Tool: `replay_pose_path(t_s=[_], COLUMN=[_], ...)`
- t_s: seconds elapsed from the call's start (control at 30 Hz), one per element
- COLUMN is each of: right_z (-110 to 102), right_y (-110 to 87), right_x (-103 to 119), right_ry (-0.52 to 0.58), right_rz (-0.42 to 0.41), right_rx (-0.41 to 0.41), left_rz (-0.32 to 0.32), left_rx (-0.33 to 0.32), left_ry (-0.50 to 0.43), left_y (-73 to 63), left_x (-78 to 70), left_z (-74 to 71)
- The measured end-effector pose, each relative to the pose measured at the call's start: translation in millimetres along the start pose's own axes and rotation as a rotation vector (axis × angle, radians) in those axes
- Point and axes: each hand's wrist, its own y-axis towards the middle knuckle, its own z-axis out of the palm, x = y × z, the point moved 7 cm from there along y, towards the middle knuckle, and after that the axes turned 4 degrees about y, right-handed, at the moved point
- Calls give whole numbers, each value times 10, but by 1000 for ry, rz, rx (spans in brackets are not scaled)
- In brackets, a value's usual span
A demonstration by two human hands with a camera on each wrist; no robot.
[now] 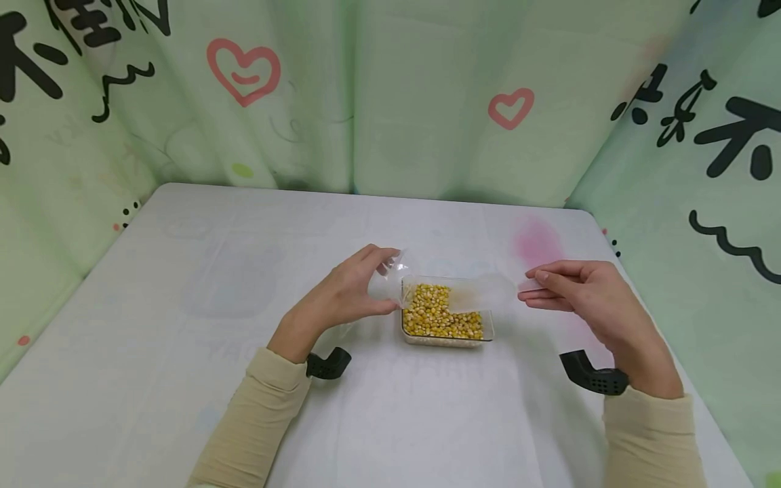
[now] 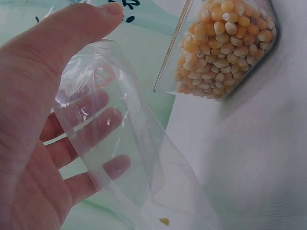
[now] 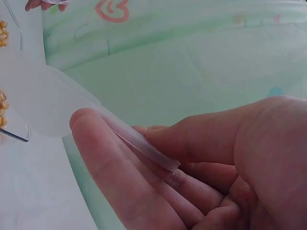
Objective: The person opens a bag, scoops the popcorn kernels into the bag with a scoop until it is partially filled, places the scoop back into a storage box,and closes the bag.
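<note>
A clear rectangular container [image 1: 491, 327] holding yellow corn kernels [image 1: 430, 308] stands on the table. My left hand [image 1: 344, 291] is at its left side, gripping a clear plastic bag [image 2: 132, 129] with the thumb on one side and the fingers seen through the film. A small yellowish bit [image 2: 164, 222] shows at the bag's lower part. To the container's right, my right hand [image 1: 586, 288] pinches the handle of a translucent white plastic scoop [image 3: 48, 96] between thumb and fingers. In the head view the scoop's wide blade overlaps the container's right half, hiding some kernels.
A white cloth covers the table [image 1: 183, 379]. Pale green curtains [image 1: 427, 102] with printed hearts and black characters hang behind and at both sides. A black camera mount is worn on each wrist.
</note>
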Motion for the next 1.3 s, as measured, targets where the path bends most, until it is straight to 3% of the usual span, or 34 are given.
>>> replay_pose_path(t_s=[0.23, 0.47, 1.1, 1.3], right_z=[-55, 24, 270, 317], right_y=[-22, -9, 84, 107], right_x=[47, 54, 34, -33], right_ry=[-68, -157, -102, -96], right_rz=[30, 95, 67, 105], right_rx=[-21, -13, 39, 34], left_rz=[7, -4, 1, 10], left_rx=[-7, -3, -4, -15], left_ry=[1, 6, 21, 20], left_y=[-6, -6, 0, -7], left_x=[3, 7, 0, -8], left_z=[-6, -9, -17, -35])
